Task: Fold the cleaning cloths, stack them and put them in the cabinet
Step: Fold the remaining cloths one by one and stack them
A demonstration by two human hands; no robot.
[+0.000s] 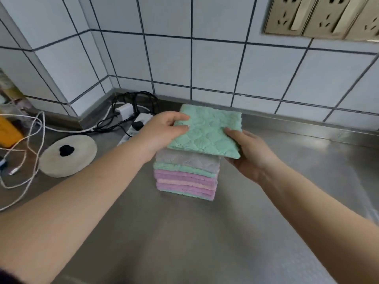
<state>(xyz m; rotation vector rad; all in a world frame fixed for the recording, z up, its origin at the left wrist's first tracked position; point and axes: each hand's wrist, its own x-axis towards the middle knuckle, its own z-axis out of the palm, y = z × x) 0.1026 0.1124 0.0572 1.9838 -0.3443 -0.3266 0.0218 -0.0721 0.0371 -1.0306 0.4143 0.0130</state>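
A folded green quilted cloth [211, 130] hovers just above a stack of folded cloths [186, 177] on the steel counter. My left hand [162, 134] grips its left edge, thumb and fingers on top. My right hand [248, 152] holds its right front corner, thumb on top and palm beneath. The stack shows grey, green, purple and peach layers, neatly squared. No cabinet is in view.
The steel counter [205, 242] runs to a tiled wall [205, 68]. At the left lie a round beige disc [68, 158], a white power strip with black cables [133, 121], loose white cords [30, 144] and an orange object [8, 132]. Wall sockets [322, 17] sit upper right.
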